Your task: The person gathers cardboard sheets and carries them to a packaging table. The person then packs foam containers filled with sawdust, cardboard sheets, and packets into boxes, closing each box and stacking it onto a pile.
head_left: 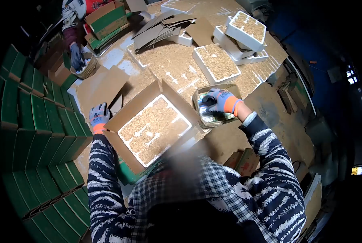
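Observation:
An open cardboard box (126, 158) stands before me, its flaps up, with a white foam tray (154, 129) of brown granular material inside. My left hand (100, 116), in a grey and orange glove, rests at the box's left corner; what its fingers hold, if anything, cannot be made out. To the right of the box, my gloved right hand (219, 101) reaches into a small cardboard container (198, 111) holding colourful packets. Its fingers are bent down over the packets, and the fingertips are partly hidden.
Green boxes (39, 117) are stacked at the left. More filled foam trays (216, 64) and flat cardboard sheets (158, 32) lie on the table ahead. At the upper left, another person's gloved hand (77, 58) is over a round container.

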A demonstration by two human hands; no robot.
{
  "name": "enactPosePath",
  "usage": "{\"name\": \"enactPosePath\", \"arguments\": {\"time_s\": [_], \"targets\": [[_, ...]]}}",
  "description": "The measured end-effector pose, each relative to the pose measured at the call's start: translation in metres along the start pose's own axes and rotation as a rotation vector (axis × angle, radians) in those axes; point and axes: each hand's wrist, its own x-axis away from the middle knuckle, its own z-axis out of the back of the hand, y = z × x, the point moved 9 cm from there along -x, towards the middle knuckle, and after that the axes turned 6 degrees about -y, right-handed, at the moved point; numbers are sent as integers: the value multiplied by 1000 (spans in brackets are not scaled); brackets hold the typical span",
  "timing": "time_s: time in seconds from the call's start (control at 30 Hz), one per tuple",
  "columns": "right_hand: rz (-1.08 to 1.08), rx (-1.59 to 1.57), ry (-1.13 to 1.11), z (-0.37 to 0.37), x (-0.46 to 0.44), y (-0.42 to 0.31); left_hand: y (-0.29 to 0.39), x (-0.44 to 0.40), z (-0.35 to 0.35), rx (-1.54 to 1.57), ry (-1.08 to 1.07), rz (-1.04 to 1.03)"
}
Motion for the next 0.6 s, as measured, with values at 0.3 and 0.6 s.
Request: {"name": "enactPosePath", "arguments": {"time_s": [0.3, 0.6], "targets": [[-9, 36, 143, -50, 10, 43, 13, 61, 234, 272, 585, 33], [784, -39, 1006, 95, 79, -189, 229, 162, 180, 336, -414, -683]]}}
